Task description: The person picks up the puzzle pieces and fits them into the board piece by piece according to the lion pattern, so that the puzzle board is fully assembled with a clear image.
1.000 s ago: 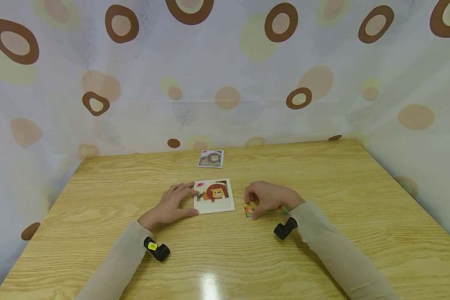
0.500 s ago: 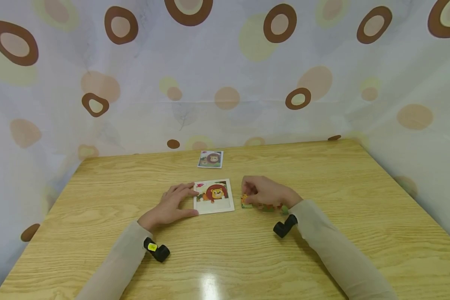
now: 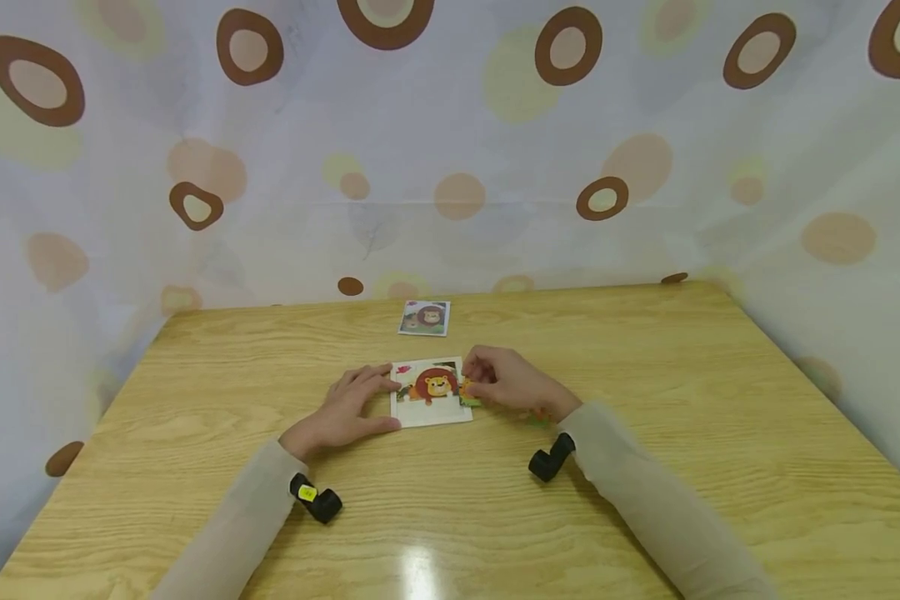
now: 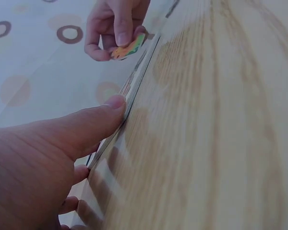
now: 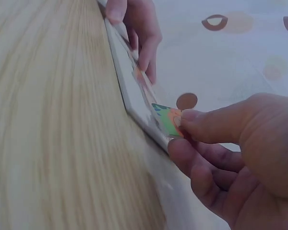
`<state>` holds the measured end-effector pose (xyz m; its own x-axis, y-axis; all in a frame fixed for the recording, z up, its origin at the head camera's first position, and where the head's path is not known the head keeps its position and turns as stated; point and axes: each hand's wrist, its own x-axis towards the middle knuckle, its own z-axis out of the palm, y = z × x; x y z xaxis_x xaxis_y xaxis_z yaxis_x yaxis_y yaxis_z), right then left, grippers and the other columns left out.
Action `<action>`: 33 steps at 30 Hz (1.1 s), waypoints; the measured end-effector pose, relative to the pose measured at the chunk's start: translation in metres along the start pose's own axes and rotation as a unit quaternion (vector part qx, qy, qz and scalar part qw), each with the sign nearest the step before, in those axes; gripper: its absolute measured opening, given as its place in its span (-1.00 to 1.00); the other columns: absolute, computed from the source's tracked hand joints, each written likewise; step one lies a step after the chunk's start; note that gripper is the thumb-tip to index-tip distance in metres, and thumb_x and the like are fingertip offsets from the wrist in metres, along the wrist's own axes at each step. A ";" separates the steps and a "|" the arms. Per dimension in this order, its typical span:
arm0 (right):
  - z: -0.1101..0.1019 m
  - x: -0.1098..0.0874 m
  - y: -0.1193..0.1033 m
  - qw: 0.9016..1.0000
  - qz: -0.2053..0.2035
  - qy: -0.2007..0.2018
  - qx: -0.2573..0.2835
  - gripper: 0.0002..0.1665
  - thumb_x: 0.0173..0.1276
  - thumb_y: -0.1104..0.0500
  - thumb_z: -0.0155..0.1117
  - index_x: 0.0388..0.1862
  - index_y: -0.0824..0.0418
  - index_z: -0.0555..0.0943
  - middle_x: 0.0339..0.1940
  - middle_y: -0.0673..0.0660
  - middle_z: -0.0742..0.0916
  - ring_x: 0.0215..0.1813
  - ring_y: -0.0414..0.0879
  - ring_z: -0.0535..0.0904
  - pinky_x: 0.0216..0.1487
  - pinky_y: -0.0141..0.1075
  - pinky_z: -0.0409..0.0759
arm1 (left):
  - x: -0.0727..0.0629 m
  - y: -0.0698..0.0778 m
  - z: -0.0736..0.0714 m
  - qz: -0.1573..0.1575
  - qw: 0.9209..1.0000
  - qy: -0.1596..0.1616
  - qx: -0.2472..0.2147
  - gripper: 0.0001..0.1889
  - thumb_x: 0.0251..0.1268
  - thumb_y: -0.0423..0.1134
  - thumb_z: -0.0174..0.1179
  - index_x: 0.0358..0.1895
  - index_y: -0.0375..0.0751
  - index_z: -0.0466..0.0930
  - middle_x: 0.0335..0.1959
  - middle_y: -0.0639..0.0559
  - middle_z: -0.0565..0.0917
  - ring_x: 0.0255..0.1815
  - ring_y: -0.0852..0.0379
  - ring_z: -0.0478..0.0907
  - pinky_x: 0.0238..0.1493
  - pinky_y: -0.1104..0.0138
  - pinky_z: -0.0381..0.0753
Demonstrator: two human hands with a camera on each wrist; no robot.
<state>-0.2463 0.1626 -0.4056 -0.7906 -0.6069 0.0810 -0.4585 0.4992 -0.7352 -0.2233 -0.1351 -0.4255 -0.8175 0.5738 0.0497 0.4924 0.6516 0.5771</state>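
Just R of centre in the head view, R hand (image 3: pixel 513 380) pinches a puzzle pc (image 3: pixel 468 395) betw. thumb & fingers, at the R rim of the tray (image 3: pixel 431 412); contact w/ it unclear, pc's long axis too, as fingers hide part. Tray's bare strip lies lower L of the grip. L hand (image 3: pixel 347 408), farther from pc, thumb & fingers spread apart, touches tray's L edge.

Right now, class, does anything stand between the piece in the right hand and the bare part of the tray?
Nothing visible blocks it. The right hand pinches the piece above the tray's right rim, next to the bare part. The left hand rests at the opposite edge, seemingly out of the way.
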 end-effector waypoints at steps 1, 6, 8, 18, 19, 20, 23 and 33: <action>0.002 0.002 -0.002 1.000 0.002 0.006 0.004 -0.78 0.36 0.24 0.26 -0.06 0.27 0.50 -0.32 0.08 0.65 -0.35 -0.17 0.52 -0.29 -0.36 0.51 | 0.000 0.000 0.000 0.000 1.000 0.000 0.001 -0.44 0.24 0.00 0.28 0.26 -0.14 0.45 0.50 -0.18 0.17 0.48 -0.34 -0.02 0.36 -0.28 -0.12; 0.015 0.012 -0.009 0.999 0.004 0.031 0.005 -0.76 0.33 0.26 0.29 -0.06 0.29 0.52 -0.32 0.08 0.66 -0.35 -0.19 0.52 -0.28 -0.37 0.50 | -0.002 -0.001 0.002 -0.007 1.000 -0.003 0.002 -0.43 0.23 0.01 0.28 0.27 -0.13 0.45 0.51 -0.17 0.16 0.48 -0.33 -0.02 0.36 -0.27 -0.11; 0.020 0.017 -0.011 1.000 0.000 0.028 -0.003 -0.80 0.32 0.26 0.30 -0.11 0.28 0.55 -0.34 0.07 0.66 -0.35 -0.21 0.51 -0.28 -0.40 0.49 | -0.004 -0.002 0.003 -0.009 1.000 -0.004 0.001 -0.43 0.24 0.02 0.27 0.28 -0.13 0.45 0.51 -0.17 0.16 0.48 -0.34 -0.03 0.36 -0.28 -0.11; 0.038 0.034 -0.022 1.000 0.003 0.023 -0.013 -0.84 0.24 0.26 0.37 -0.21 0.24 0.62 -0.41 0.06 0.67 -0.44 -0.27 0.47 -0.36 -0.45 0.47 | -0.003 0.000 0.001 -0.007 1.000 -0.009 -0.005 -0.44 0.27 0.00 0.25 0.29 -0.13 0.43 0.52 -0.16 0.14 0.49 -0.32 -0.04 0.36 -0.27 -0.13; 0.040 0.036 -0.024 1.000 0.007 0.026 -0.013 -0.84 0.23 0.26 0.38 -0.22 0.24 0.62 -0.42 0.06 0.67 -0.44 -0.27 0.47 -0.36 -0.46 0.46 | -0.003 0.001 0.000 -0.006 1.000 -0.010 -0.004 -0.44 0.27 0.00 0.25 0.29 -0.13 0.43 0.52 -0.16 0.14 0.49 -0.32 -0.05 0.37 -0.27 -0.14; 0.041 0.037 -0.024 0.999 0.008 0.029 -0.013 -0.84 0.22 0.27 0.39 -0.23 0.25 0.63 -0.43 0.06 0.67 -0.45 -0.27 0.46 -0.37 -0.46 0.45 | -0.003 0.001 0.000 -0.005 1.000 -0.011 -0.002 -0.44 0.28 0.00 0.24 0.29 -0.13 0.42 0.52 -0.16 0.14 0.49 -0.33 -0.06 0.36 -0.28 -0.14; 0.046 0.040 -0.025 0.999 0.006 0.035 -0.018 -0.84 0.20 0.27 0.41 -0.24 0.25 0.65 -0.46 0.04 0.65 -0.47 -0.29 0.45 -0.39 -0.48 0.43 | -0.003 0.001 -0.001 -0.004 1.000 -0.012 0.003 -0.45 0.28 -0.01 0.25 0.29 -0.12 0.42 0.52 -0.16 0.14 0.50 -0.32 -0.06 0.36 -0.28 -0.13; 0.054 0.044 -0.032 0.998 -0.026 0.002 -0.055 -0.86 0.26 0.23 0.37 -0.21 0.23 0.67 -0.46 0.01 0.64 -0.45 -0.29 0.43 -0.34 -0.47 0.42 | -0.002 0.001 -0.002 -0.004 1.000 -0.008 -0.002 -0.47 0.28 -0.01 0.24 0.27 -0.11 0.43 0.52 -0.17 0.14 0.50 -0.32 -0.06 0.35 -0.29 -0.12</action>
<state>-0.2446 0.0861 -0.4146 -0.7663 -0.6312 0.1196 -0.5406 0.5330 -0.6509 -0.2217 -0.1368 -0.4234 -0.8161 0.5770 0.0324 0.4852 0.6538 0.5806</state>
